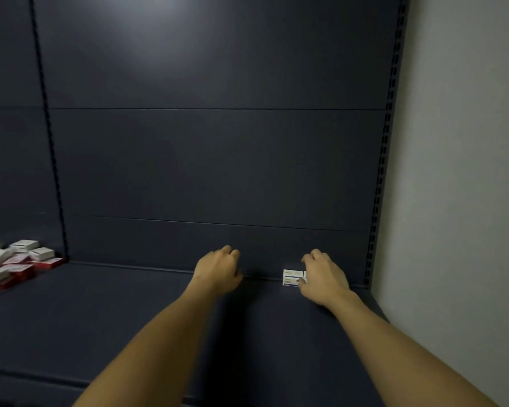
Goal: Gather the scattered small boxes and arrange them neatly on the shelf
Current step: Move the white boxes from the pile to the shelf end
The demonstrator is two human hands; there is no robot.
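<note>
Lower right, the right hand pinches a white box against the shelf back. The left hand, centre, is curled, holding nothing. Boxes lie piled at far left.

Two bare forearms belonging to one person reach into view from the bottom edge, with no sleeves, watch, bracelets or gloves on the parts shown. The left hand and the right hand are also bare, with no rings visible. The forearms are slim and smooth.
</note>
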